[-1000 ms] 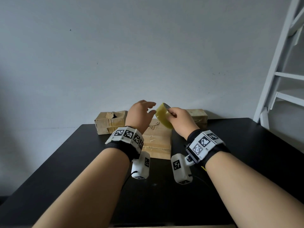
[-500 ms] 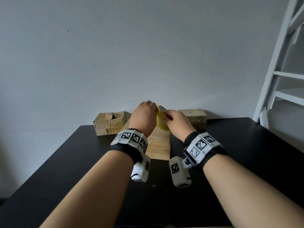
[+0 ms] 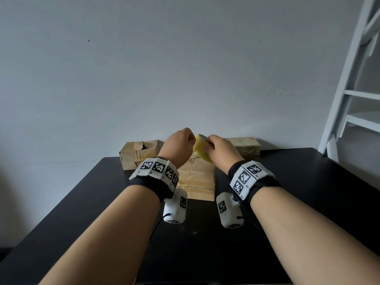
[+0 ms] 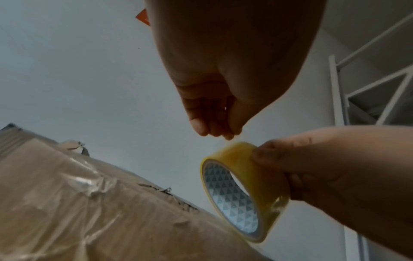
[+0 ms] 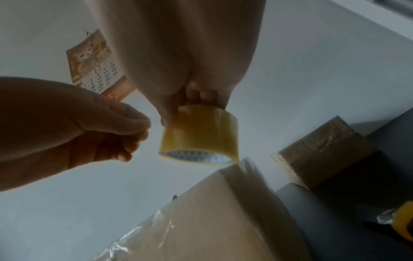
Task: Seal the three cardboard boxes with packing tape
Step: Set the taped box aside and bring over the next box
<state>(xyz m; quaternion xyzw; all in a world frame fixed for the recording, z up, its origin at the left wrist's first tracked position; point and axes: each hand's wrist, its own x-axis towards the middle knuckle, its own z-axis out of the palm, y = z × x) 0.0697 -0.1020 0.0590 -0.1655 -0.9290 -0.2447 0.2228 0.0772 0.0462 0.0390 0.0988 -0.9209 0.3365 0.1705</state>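
At the table's (image 3: 308, 182) far edge, toward its left corner, sits a battered box (image 3: 139, 154) with a torn top. Next along, the left hand (image 3: 177, 148) has closed in on the roll: a second ago its fingers were spread and clear of it, now the fingertips (image 4: 214, 130) are bunched together right at the top rim of the tape roll (image 3: 200, 150), as if picking for the loose end; whether they have any tape caught I cannot tell. Under both hands lies the middle box (image 3: 195, 179), running from the far edge toward the table's centre, old film wrinkled on its lid. The right hand (image 3: 220, 151) grips the yellow roll, thumb on the outer band. To the right, at the far edge, stands the third box (image 3: 245, 146). I'd say no strip is drawn out yet, so sealing of this box is just starting
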